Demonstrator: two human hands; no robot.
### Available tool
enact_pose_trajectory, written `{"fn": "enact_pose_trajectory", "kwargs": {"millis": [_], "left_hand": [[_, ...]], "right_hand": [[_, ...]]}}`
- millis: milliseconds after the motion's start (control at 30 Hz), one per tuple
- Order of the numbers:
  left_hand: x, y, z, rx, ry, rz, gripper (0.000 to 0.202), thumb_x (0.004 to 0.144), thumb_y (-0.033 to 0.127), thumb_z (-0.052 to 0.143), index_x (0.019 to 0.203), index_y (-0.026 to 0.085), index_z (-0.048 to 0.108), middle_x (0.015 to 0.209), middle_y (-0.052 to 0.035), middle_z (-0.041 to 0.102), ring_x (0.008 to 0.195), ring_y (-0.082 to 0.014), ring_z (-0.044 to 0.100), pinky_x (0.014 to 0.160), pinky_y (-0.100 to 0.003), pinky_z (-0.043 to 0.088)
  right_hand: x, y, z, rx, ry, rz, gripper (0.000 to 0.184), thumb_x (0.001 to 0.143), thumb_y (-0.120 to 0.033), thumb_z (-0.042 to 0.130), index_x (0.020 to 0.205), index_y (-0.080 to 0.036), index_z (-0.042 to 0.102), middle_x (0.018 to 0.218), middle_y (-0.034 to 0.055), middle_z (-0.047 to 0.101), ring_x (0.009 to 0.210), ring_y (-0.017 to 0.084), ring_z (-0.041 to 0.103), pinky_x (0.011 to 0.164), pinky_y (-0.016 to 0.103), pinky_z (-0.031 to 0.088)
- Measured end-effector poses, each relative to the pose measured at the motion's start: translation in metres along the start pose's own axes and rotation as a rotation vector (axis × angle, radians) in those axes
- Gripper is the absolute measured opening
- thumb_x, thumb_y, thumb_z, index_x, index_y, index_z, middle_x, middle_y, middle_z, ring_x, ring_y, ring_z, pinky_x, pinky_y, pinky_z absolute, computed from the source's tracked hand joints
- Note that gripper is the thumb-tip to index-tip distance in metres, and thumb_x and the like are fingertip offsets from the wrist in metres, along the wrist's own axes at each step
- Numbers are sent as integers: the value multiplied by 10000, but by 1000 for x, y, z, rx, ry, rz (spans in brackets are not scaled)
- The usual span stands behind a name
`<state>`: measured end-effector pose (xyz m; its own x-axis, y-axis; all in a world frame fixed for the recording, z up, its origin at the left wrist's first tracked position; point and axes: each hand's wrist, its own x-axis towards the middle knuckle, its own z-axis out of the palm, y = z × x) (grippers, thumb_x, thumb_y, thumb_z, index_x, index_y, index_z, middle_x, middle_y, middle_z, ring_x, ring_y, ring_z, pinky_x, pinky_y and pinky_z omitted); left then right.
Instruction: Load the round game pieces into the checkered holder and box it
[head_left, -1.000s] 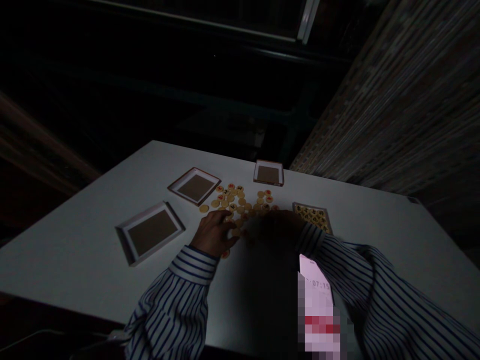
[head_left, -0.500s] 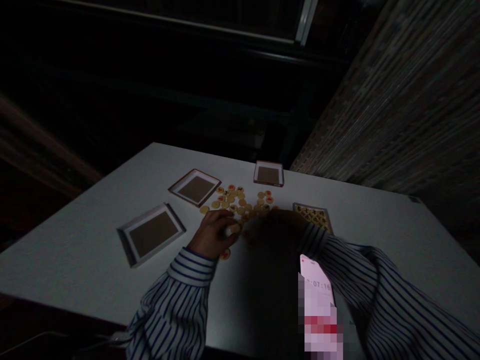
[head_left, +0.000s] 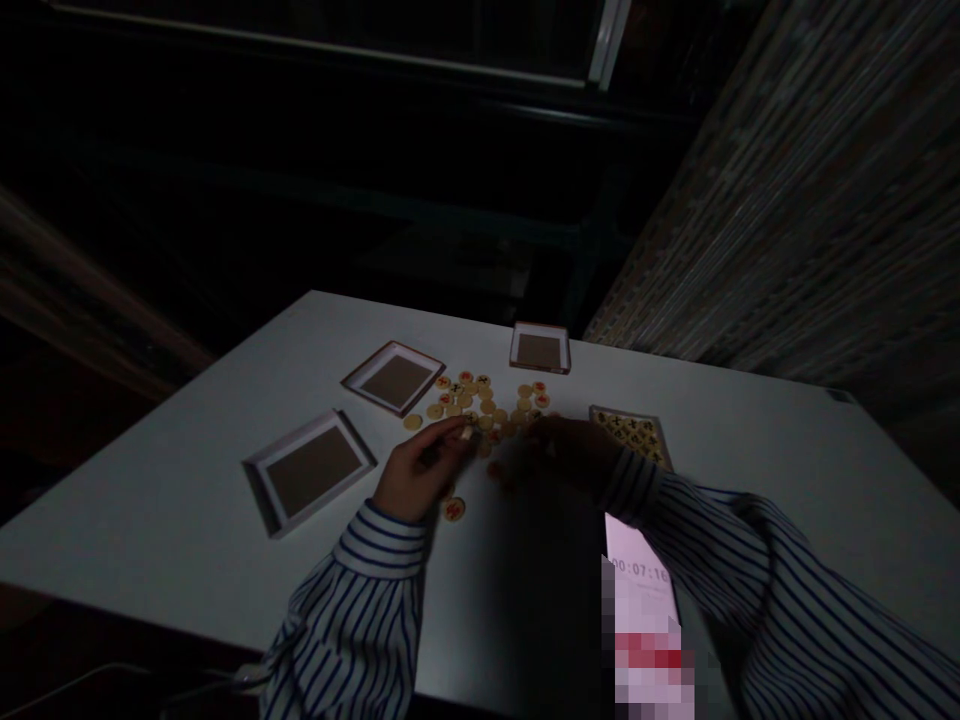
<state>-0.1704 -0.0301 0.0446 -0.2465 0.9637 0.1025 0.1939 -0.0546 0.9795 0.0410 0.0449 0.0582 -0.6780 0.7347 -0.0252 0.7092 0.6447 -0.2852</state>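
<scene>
Many small round discs lie loose in the middle of the tabletop, some showing red or black characters, others blank; we hold one pale disc in our left hand, its fingertips drawn narrow in a pinch, which seems to suit so small and thin a thing; our right hand is low over the right side of the loose discs, and it is too dark there to tell whether it grips anything. One red-marked disc lies apart, nearer to us than the pile; a shallow tray stands at the near left, a second tray beyond it and a third tray on the far side, so that all three flank the discs, probably to be in easy reach; a right-hand tray holds black-marked discs set close together, likely so they cannot slide; a lit phone lies face up beside our right forearm, presumably so that its running digits can be read.
</scene>
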Motion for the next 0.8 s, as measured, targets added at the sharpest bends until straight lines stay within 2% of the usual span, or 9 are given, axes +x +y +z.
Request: {"fn": "enact_pose_trajectory", "kwargs": {"millis": [67, 133, 200, 267, 367, 500, 633, 800], "left_hand": [[-1, 4, 0, -96, -8, -106, 434, 677, 439, 622, 1026, 180, 630, 925, -78, 673, 686, -183, 618, 503, -252, 479], [-1, 5, 0, -198, -13, -171, 477, 674, 450, 623, 1064, 175, 608, 937, -92, 671, 657, -190, 619, 413, -230, 439], [1, 2, -1, -285, -14, -167, 477, 666, 439, 637, 1054, 164, 609, 938, -96, 669, 707, -199, 625, 466, -246, 474], [3, -2, -2, -361, -22, -135, 421, 668, 408, 648, 1011, 165, 627, 910, -77, 672, 740, -181, 623, 611, -284, 509], [7, -8, -2, -454, -42, -116, 341, 697, 371, 631, 982, 184, 632, 850, -41, 671, 710, -137, 612, 714, -298, 494], [7, -6, -1, -383, -38, -166, 361, 686, 391, 630, 970, 168, 626, 815, -46, 662, 660, -136, 594, 616, -272, 488], [4, -2, 3, -301, -51, -220, 423, 674, 429, 627, 997, 157, 607, 783, -55, 656, 639, -151, 588, 493, -235, 456], [3, -2, 6, -356, -90, -221, 372, 675, 412, 637, 950, 163, 614, 757, -32, 650, 614, -125, 581, 545, -235, 458]], "right_hand": [[0, -2, 0, -6, -7, 10, 275, 802, -323, 485, 1038, -203, 557, 955, 50, 646, 815, 178, 611, 695, 280, 444], [0, -4, 0, -7, -14, 11, 294, 798, -323, 495, 1059, -199, 549, 970, 60, 644, 831, 180, 612, 704, 280, 447], [0, -5, 0, -8, -16, 9, 304, 799, -314, 498, 1074, -190, 543, 979, 67, 641, 848, 180, 609, 712, 279, 447], [0, -4, 1, -5, -13, 1, 304, 805, -310, 491, 1078, -188, 541, 977, 68, 641, 853, 180, 608, 714, 282, 448], [0, -1, 4, -1, 9, -17, 303, 809, -322, 485, 1077, -191, 543, 976, 63, 640, 856, 180, 603, 718, 287, 446], [2, -4, 6, -8, 64, -56, 277, 821, -301, 472, 1059, -187, 556, 969, 71, 630, 855, 167, 589, 717, 273, 439], [8, -19, 4, 18, 196, -197, 264, 838, -284, 449, 1049, -167, 558, 986, 90, 615, 904, 174, 562, 762, 296, 431], [17, -36, 3, 66, 260, -310, 281, 847, -313, 441, 1067, -174, 548, 1012, 87, 611, 934, 179, 546, 792, 308, 422]]}}
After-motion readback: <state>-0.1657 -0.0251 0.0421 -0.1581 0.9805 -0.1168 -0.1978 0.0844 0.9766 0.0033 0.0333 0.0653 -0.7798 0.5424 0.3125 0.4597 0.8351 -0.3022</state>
